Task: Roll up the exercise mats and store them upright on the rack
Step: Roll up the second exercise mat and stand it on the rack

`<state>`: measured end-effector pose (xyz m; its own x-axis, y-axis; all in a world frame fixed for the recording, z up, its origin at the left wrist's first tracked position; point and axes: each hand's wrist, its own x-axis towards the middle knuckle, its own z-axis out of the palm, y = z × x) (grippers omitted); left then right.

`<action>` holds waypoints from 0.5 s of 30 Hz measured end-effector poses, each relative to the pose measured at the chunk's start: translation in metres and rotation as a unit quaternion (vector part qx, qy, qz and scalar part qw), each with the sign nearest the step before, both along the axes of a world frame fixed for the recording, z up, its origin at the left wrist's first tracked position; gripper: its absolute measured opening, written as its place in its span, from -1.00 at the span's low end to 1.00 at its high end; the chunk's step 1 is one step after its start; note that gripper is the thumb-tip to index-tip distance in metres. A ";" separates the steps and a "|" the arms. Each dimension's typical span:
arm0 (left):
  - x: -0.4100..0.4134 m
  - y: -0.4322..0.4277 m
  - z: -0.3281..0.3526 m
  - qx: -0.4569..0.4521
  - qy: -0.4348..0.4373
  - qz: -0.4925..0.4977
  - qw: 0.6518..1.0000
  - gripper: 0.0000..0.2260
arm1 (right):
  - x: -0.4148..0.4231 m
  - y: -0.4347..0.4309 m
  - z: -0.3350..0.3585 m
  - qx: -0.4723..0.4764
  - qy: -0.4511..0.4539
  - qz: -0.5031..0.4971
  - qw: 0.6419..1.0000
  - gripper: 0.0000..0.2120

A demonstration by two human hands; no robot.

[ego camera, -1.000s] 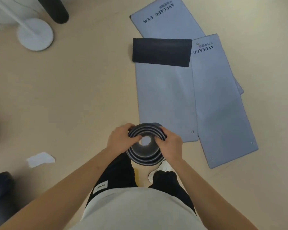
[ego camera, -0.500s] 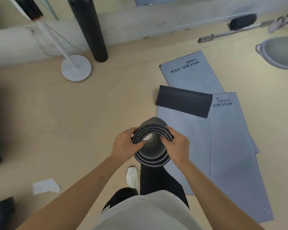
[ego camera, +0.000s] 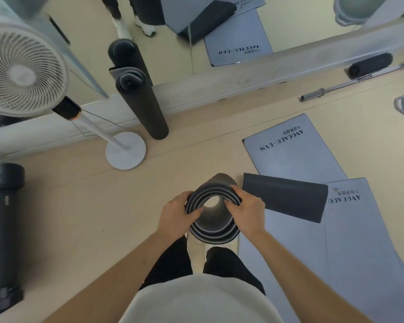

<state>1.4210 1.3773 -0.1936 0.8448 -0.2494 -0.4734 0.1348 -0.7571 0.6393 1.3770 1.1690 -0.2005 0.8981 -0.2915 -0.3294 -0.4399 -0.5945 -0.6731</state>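
Note:
I hold a rolled dark grey mat (ego camera: 214, 230) upright in front of my waist, looking down into its open end. My left hand (ego camera: 176, 214) grips its left rim, thumb inside the coil. My right hand (ego camera: 248, 212) grips the right rim the same way. Another rolled dark mat (ego camera: 141, 102) stands upright against the mirror wall at the back. Three grey flat mats lie on the floor to the right: one (ego camera: 294, 150) further back, one (ego camera: 369, 243) nearer, one (ego camera: 285, 250) under a folded-over dark end (ego camera: 283, 197).
A white standing fan (ego camera: 21, 66) with a round base (ego camera: 125, 150) stands at the left. A black bag or case (ego camera: 2, 206) sits at the far left. A barbell (ego camera: 331, 89) and a dark foam roller (ego camera: 369, 66) lie along the mirror wall at the right.
My view has lifted from the floor toward the mirror wall, bringing the fan and the upright mat into sight. Both hands keep the same grip on the roll.

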 end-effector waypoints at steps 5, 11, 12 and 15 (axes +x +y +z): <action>0.109 0.005 -0.012 -0.048 0.033 0.054 0.997 -0.59 | 0.118 0.002 0.003 -0.025 0.012 0.000 1.000 -0.67; 0.235 0.018 -0.035 -0.087 0.065 0.088 0.990 -0.59 | 0.250 0.015 -0.007 -0.048 0.035 0.006 0.998 -0.70; 0.253 0.019 -0.038 -0.089 0.071 0.097 0.989 -0.60 | 0.271 0.016 -0.009 -0.051 0.037 0.009 0.998 -0.70; 0.304 0.018 -0.049 -0.092 0.095 0.122 0.984 -0.55 | 0.327 0.016 -0.021 -0.044 0.045 0.012 0.998 -0.70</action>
